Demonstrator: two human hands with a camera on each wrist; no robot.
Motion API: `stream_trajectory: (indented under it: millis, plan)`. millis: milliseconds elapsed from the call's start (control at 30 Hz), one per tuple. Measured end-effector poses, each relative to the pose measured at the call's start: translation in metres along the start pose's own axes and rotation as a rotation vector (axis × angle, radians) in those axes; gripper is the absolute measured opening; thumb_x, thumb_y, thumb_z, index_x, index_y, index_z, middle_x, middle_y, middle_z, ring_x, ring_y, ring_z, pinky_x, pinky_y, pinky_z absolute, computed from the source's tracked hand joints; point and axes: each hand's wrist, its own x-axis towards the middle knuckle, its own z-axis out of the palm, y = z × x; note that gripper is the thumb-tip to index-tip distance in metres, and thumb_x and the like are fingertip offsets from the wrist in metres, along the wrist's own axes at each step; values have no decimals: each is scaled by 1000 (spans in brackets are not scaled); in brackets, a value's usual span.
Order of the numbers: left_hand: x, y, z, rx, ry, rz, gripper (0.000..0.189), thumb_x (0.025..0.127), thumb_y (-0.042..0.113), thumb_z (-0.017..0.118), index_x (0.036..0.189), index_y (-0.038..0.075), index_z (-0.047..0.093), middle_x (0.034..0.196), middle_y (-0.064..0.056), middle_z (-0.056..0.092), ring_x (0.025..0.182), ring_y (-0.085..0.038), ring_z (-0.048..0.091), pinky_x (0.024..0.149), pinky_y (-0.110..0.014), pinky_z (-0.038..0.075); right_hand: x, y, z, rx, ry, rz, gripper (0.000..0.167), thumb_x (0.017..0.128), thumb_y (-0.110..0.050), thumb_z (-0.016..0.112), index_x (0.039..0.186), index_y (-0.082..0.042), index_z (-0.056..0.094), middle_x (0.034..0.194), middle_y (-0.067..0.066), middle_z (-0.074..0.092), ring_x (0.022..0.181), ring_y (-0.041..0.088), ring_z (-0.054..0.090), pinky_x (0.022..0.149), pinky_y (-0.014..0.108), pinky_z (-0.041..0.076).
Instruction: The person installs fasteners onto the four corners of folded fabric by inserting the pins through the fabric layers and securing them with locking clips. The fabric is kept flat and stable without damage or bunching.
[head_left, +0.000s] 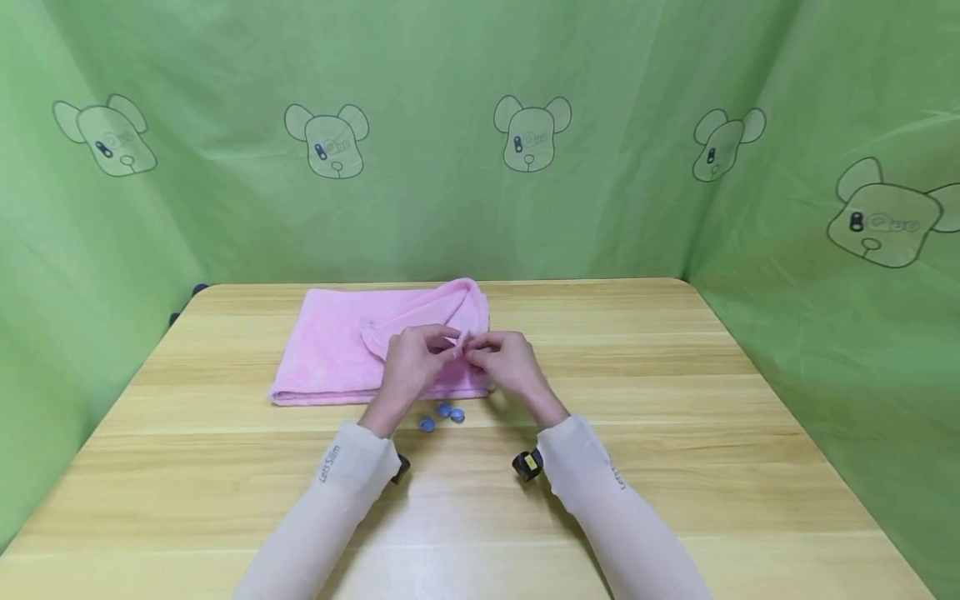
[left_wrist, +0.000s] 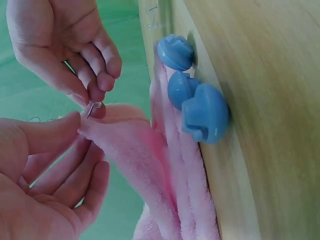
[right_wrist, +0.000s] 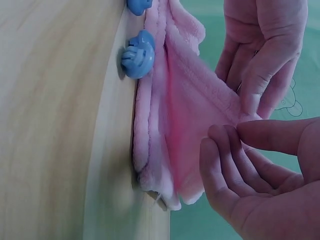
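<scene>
A pink plush blanket (head_left: 322,342) lies folded on the table, one corner lifted. My left hand (head_left: 411,360) pinches that raised corner between thumb and fingers. From the other side, my right hand (head_left: 512,364) pinches a small pin (left_wrist: 96,105) with a clear head, its thin metal shaft against the corner. I cannot tell if the shaft passes through the cloth. Below the hands, at the blanket's near edge, sit three round blue plastic caps (left_wrist: 206,114) with notched sides. In the right wrist view, one blue cap (right_wrist: 138,55) shows whole, and the right fingertips hide the pin.
A wooden table (head_left: 675,467) carries everything. Another clear pin-like piece (left_wrist: 153,17) lies on it by the blanket's right end. Green curtains (head_left: 435,225) with printed bear heads enclose the back and sides.
</scene>
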Motion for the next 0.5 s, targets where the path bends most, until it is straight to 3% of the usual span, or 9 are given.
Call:
stream_trajectory:
  millis: [300,500]
  plan:
    - [1,-2,1,-21,46,12,17,89,12,77,105,13,80,99,-6,79,89,-24,76,85,-41,58,-1,-2,-1,-20,-5,0,20,92,-7,70,109,2,75,103,18,77,85,25,74,75,30,61]
    - [1,-2,1,-24,42,32,17,89,14,78,106,12,79,100,-6,79,90,-24,76,85,-40,59,-1,-2,-2,-3,-2,8,19,92,-7,70,109,1,75,101,18,76,84,25,73,77,34,62]
